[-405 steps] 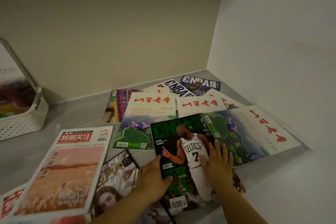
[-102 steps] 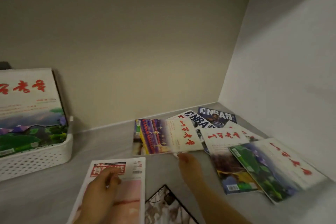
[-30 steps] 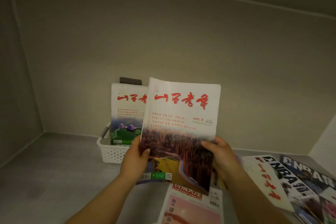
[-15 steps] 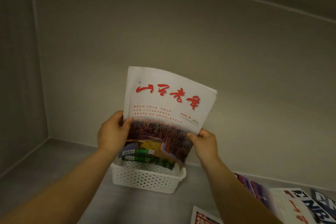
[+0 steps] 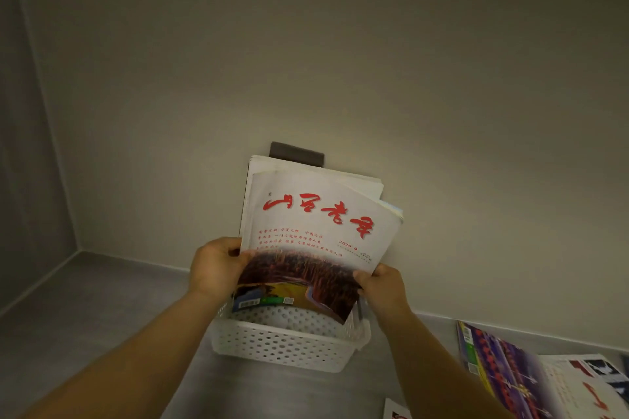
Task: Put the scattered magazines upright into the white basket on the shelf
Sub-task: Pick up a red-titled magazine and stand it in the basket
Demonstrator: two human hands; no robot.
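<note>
fingers of left hand (image 5: pixel 216 267) and right hand (image 5: pixel 383 286) clamp side edges of white red-titled magazine (image 5: pixel 316 238), upright over white basket (image 5: pixel 286 345); arms outstretched

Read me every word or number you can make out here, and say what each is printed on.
"山西老年", red brush script: cover of the held magazine.
"2025 9": same cover, below the title at right.
Small red lines under the title: too blurred to read.
Barcode labels at the cover's foot: too small.
Flat magazines at right: red strokes only, unreadable.
</note>
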